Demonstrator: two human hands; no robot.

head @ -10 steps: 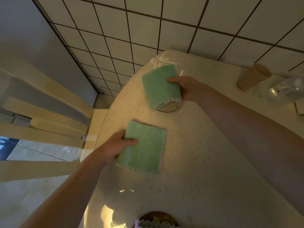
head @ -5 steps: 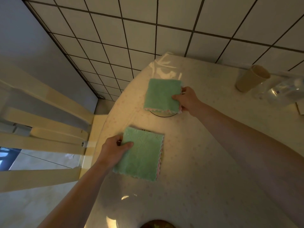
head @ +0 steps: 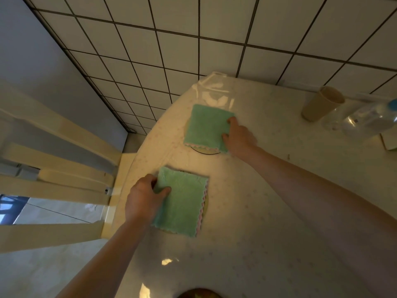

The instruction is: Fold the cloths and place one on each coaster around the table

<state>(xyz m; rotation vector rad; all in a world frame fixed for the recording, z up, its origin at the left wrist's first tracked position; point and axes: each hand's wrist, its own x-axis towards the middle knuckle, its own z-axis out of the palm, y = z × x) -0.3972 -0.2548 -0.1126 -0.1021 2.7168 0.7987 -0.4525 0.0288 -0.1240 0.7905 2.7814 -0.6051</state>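
Two folded green cloths with pink scalloped edges lie on the pale table [head: 268,211]. The far cloth [head: 206,125] lies flat over a round coaster [head: 204,152], only the near rim of which shows. My right hand [head: 239,137] holds this cloth's right edge, thumb and a fingertip on top. The near cloth [head: 182,205] covers another coaster [head: 206,203], whose rim peeks out at the right. My left hand [head: 142,198] grips its left edge, thumb on top and fingers curled underneath. A third, brown coaster [head: 199,294] is cut off at the bottom edge.
A beige paper cup [head: 322,104] and a clear plastic bottle [head: 369,119] stand at the back right. A cream wooden chair [head: 55,168] is close against the table's left edge. A tiled wall [head: 193,50] runs behind the table.
My right hand has lowered the far cloth from a tilted hold until it lies flat on the coaster. My left hand has stayed on the near cloth's left edge.
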